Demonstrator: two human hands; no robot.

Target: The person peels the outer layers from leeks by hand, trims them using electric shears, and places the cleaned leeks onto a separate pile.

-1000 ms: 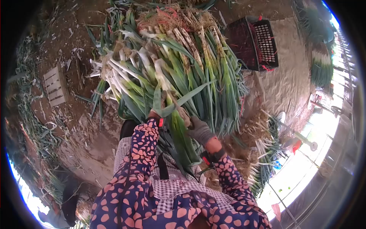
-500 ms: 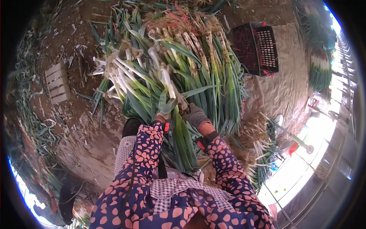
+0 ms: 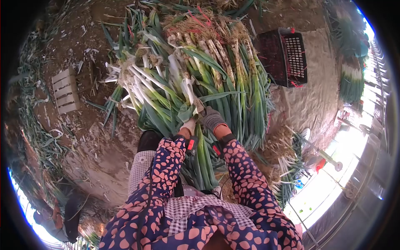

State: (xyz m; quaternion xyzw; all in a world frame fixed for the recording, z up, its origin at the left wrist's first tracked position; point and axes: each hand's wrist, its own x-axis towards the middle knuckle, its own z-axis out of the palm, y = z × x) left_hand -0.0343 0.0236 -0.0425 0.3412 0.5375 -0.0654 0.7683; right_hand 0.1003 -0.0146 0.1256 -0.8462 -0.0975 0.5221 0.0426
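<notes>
A leek with a white stalk lies across the front of the pile, its root end pointing away from me and its green leaves hanging toward my lap. My left hand, in a pale glove, is closed around it where white turns to green. Close beside it, my right hand in a grey knit glove is closed at the same leek, near a brownish outer leaf. Its fingertips are partly hidden. Under and beyond both hands spreads a large pile of leeks, pale peeled-looking stalks on the left, soil-streaked ones on the right.
A dark plastic crate stands right of the pile. To the left, a slatted pale stool or crate rests on the littered soil. More leeks lie at my lower right, and bundles stand farther right. Another person is partly visible at lower left.
My hands have come closer together along the leek, the left moving right and the right slightly forward. The view has shifted a little. Both hands still grip.
</notes>
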